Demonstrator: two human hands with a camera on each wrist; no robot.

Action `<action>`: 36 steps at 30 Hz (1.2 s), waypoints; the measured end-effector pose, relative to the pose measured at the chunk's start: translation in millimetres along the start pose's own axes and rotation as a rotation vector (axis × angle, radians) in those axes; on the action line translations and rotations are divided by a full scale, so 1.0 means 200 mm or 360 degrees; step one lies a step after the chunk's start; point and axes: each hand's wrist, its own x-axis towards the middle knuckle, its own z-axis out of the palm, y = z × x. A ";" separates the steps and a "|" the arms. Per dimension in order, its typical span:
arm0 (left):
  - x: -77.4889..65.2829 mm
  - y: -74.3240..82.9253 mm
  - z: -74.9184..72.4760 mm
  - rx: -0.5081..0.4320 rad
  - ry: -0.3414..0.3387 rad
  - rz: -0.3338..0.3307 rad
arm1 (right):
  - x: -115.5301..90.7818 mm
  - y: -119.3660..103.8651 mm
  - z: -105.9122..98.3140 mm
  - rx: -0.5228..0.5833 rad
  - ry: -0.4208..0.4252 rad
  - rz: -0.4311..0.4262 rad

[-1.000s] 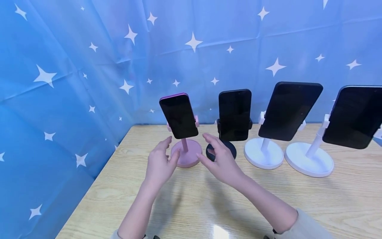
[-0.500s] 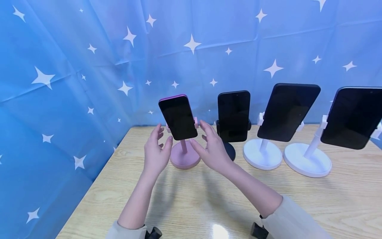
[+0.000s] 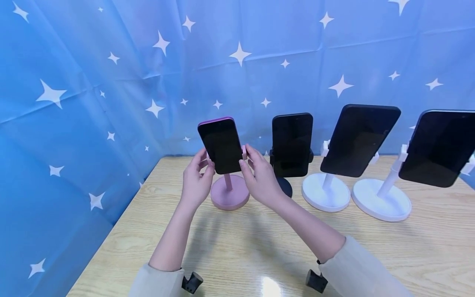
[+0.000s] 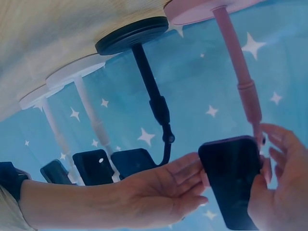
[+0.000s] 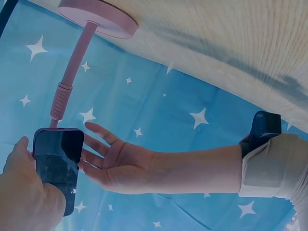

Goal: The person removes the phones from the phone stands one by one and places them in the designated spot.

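A phone (image 3: 220,146) with a dark screen and magenta rim sits tilted in the clamp of a pink phone stand (image 3: 230,198). My left hand (image 3: 197,179) is at the phone's left side, its thumb by the lower edge. At the right side is my right hand (image 3: 261,177), fingertips at the pink clamp and thumb near the phone's lower right edge. The left wrist view shows my right hand (image 4: 161,192) with extended fingers reaching the phone's edge (image 4: 233,183). In the right wrist view my left hand (image 5: 122,163) has loosely bent fingers beside the phone (image 5: 58,163). Firm contact cannot be told.
To the right, a black stand (image 3: 285,187) holds a black phone (image 3: 292,144). Two white stands (image 3: 326,198) farther right hold larger dark devices (image 3: 360,140). All stand on a wooden table (image 3: 237,243) before a blue star-patterned cloth (image 3: 122,82).
Both hands have moved up and inward from in front of the pink stand to the two sides of its phone. The phone and stands stay in place.
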 end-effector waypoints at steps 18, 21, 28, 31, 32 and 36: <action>0.05 -0.06 -0.03 -0.0464 -0.0229 -0.0089 | 0.07 0.04 0.02 0.0173 -0.0032 0.0196; 0.05 -0.07 -0.03 -0.0525 -0.0255 -0.0101 | 0.08 0.04 0.02 0.0189 -0.0023 0.0210; 0.05 -0.07 -0.01 -0.0607 -0.0237 -0.0091 | 0.08 0.03 0.03 0.0189 -0.0003 0.0213; 0.06 -0.06 -0.01 -0.0603 -0.0222 -0.0093 | 0.08 0.03 0.02 0.0182 0.0003 0.0206; 0.06 -0.06 -0.01 -0.0604 -0.0220 -0.0096 | 0.08 0.03 0.02 0.0180 0.0006 0.0201; 0.06 -0.07 -0.01 -0.0607 -0.0216 -0.0101 | 0.08 0.04 0.02 0.0185 0.0014 0.0161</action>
